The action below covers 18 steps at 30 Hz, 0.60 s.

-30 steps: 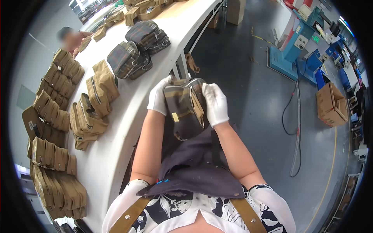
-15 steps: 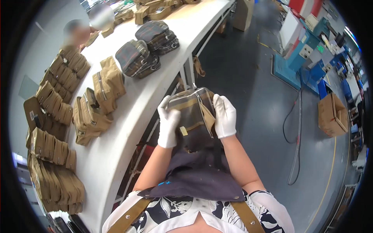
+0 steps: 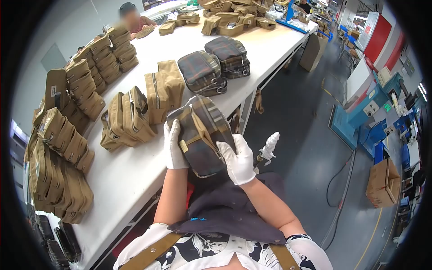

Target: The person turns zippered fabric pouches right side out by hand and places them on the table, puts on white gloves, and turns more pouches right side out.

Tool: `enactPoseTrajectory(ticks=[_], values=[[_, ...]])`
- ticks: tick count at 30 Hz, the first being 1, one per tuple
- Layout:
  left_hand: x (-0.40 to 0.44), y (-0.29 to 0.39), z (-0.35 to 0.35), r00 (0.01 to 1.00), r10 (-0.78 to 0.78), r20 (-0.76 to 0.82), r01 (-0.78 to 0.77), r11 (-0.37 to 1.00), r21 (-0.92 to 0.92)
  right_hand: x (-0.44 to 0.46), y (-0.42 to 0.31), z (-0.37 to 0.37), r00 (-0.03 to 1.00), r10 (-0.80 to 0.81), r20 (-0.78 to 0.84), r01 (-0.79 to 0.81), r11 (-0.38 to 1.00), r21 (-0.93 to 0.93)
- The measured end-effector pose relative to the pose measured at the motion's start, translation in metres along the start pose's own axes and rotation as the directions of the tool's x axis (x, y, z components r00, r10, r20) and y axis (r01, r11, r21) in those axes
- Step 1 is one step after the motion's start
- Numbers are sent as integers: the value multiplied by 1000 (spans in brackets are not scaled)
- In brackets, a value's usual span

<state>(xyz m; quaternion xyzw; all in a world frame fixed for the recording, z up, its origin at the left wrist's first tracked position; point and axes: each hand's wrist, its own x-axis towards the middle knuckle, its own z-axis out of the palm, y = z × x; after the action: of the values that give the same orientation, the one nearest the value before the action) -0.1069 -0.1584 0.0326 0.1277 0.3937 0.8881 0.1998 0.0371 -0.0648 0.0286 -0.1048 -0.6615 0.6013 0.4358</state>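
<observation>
A dark plaid zippered pouch (image 3: pixel 200 150) with a tan strip along its zip is held up in front of me, beside the table edge. My left hand (image 3: pixel 174 145), in a white glove, grips its left side. On the right side, my gloved right hand (image 3: pixel 238 160) closes on the pouch near the zip, thumb on the near face. Its zip opening looks partly parted. Behind it on the table stand two plaid bags (image 3: pixel 202 72) (image 3: pixel 228 56) and tan zippered bags (image 3: pixel 128 118). The fingers behind the pouch are hidden.
Stacks of tan bags (image 3: pixel 60 180) line the far left of the white table (image 3: pixel 114 198). A white-wrapped tip (image 3: pixel 269 146) stands right of my right hand. Another person (image 3: pixel 135 22) is across the table. Blue machinery (image 3: pixel 360 112) and a cardboard box (image 3: pixel 382 183) stand right.
The pouch has been turned and tilted, and brought closer to the table bags. Both hands keep hold of it, my right hand now lower on its side. The view has shifted.
</observation>
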Motion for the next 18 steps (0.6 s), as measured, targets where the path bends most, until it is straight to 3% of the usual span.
enactPoseTrajectory(ticks=[2,3,5,7,9,11,13,15,16,18], values=[[15,-2,-17,998,-54,-17,52,993,-105,20,-14,10,999,-29,19,30,999,-44],[18,0,-16,996,-41,-78,32,994,-106,31,-19,13,998,46,33,-45,998,-34],[27,5,-8,981,-16,-193,-5,994,-107,63,-38,21,999,-2,44,5,998,-67],[50,-16,-42,997,-36,-71,31,997,-76,106,-46,32,991,-116,-67,106,985,-134],[40,-9,-27,996,-24,-89,29,998,53,164,-56,47,954,-243,-178,272,948,167],[42,-20,-37,999,50,3,-49,986,159,214,-82,54,954,-237,-186,271,944,188],[41,-16,-36,999,43,27,-49,961,274,279,-74,43,927,-343,-149,323,935,-147],[43,-17,-39,999,28,39,-36,977,210,317,-65,34,942,-296,-157,259,941,-219],[42,-15,-38,999,13,44,-22,975,222,334,-50,26,928,-341,-152,265,888,-376],[41,-10,-33,999,5,36,-13,973,230,373,9,2,942,-271,-199,74,745,-663]])
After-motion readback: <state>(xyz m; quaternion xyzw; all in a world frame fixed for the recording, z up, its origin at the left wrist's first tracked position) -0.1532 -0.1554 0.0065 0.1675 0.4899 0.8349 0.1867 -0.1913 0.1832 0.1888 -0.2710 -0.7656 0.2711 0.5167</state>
